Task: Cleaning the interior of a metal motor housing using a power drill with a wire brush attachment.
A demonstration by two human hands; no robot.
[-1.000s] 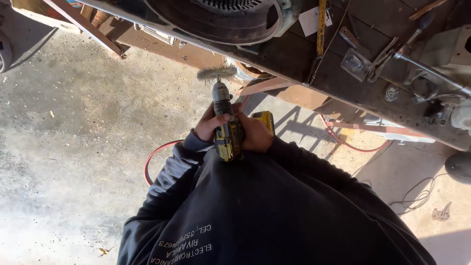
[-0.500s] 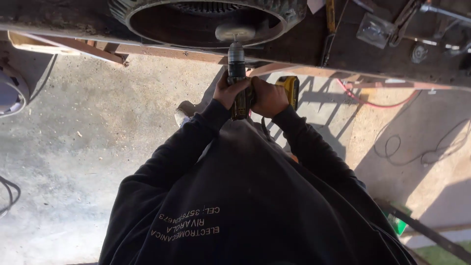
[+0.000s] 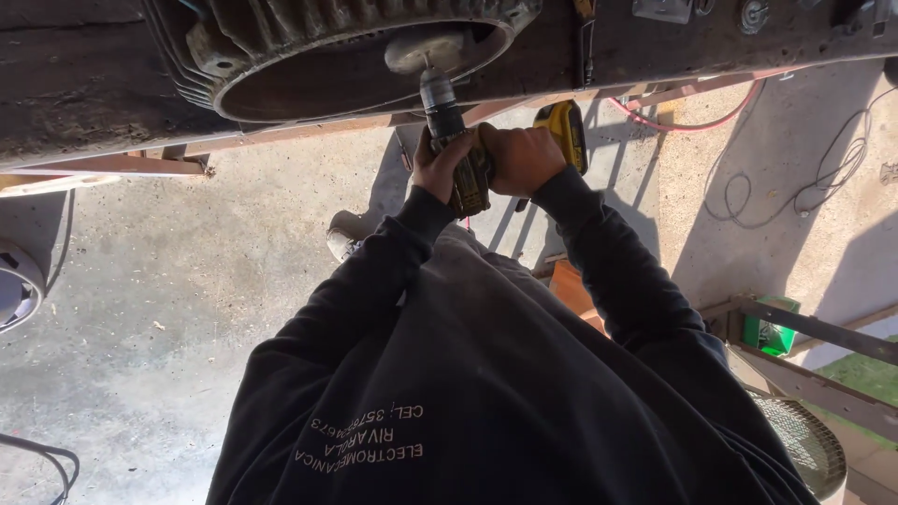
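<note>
Two hands wrap one cordless drill (image 3: pixel 465 154), held up toward the tabletop (image 3: pixel 84 103) edge. Its round wire brush (image 3: pixel 423 49) sits inside the open mouth of a ribbed metal housing (image 3: pixel 309 42), just beside the rim. Left hand (image 3: pixel 441 161) has its grip pressed around the drill body; right hand (image 3: pixel 524 157) is clamped on the handle, by the yellow battery (image 3: pixel 565 129). Bare concrete floor (image 3: pixel 168 309) spreads wide to the left; a red hose (image 3: pixel 692 122) and black cable (image 3: pixel 804 187) lie well apart on the right.

A yellow-and-black cordless drill (image 3: pixel 472 159), fitted with a round wire brush wheel (image 3: pixel 426 49), is held pointing up and away, the wheel set against the inner rim of a large finned motor housing (image 3: pixel 309 56) lying on the bench.
</note>
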